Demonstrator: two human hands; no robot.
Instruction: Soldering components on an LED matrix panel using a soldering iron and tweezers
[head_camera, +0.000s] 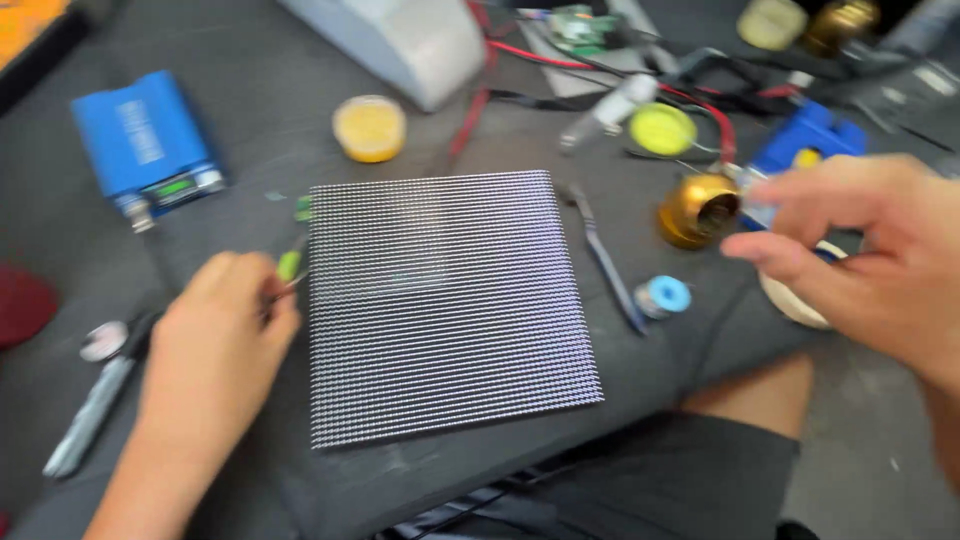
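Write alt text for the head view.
A square dotted LED panel lies on a dark workbench; the left hand holds a green-handled tool at its edge, the right hand hovers near a brass-coloured holder.

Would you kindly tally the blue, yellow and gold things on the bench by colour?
Blue: 3 – box, spool, holder
Yellow: 2 – tub, disc
Gold: 2 – cup, pot
Total: 7

There is one view only, from a camera on the person's head. It looks steeply down and forward at a dark table (250, 60), quite near. The square dotted panel (450, 300) fills the centre. The left hand (215, 345) enters from 7 o'clock, the right hand (870, 260) from 4 o'clock.
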